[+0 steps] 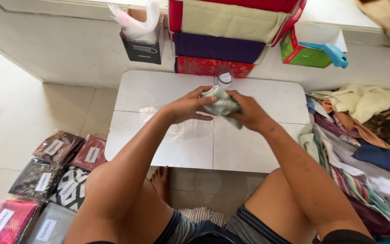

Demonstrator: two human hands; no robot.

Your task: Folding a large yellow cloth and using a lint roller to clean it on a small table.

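Note:
Both hands meet over the middle of a low white folding table [258,153]. My left hand [187,108] and my right hand [249,112] grip a small bundle of pale green patterned cloth [221,105] between them, held just above the tabletop. A clear plastic bag [181,129] lies flat on the table under my left wrist. A small clear cup [225,79] stands at the table's far edge, just beyond the cloth.
Several bagged, labelled cloths [59,174] lie in rows on the floor at left. A heap of loose mixed fabrics [362,144] fills the right side. Beyond the table hang fabric shelves [217,36], a box of plastic bags [141,34] and a green box [301,52].

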